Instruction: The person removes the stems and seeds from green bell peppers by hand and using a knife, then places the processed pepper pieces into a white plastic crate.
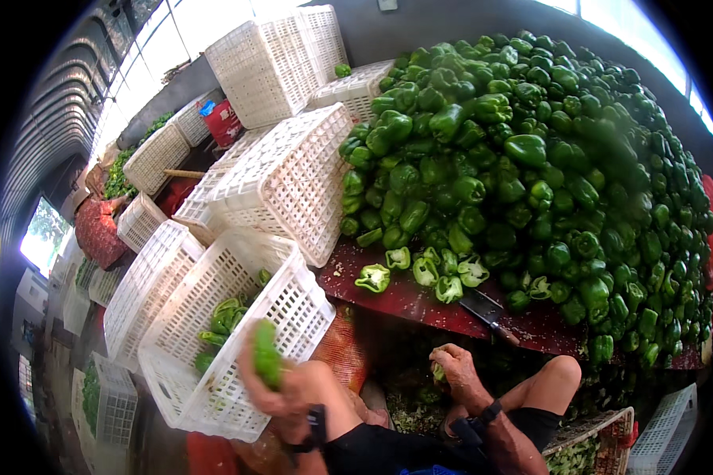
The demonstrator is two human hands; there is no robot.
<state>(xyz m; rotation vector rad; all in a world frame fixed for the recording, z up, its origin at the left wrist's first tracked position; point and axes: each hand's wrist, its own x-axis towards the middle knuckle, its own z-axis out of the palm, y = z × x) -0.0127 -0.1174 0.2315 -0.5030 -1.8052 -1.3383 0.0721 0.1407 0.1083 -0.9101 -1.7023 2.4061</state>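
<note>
Holding pepper half [266,356] in L fingers [271,392], over crate [238,348].

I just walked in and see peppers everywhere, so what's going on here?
A seated person is working through a big pile of green peppers heaped on a red table. The left hand holds a pepper piece at the rim of a white crate with cut pieces inside. The right hand grips a pepper scrap. A cleaver lies among halved peppers.

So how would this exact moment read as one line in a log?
left hand: holds green pepper piece by white crate | right hand: grips pepper scrap | knife: on red table | pepper heap: behind
</note>
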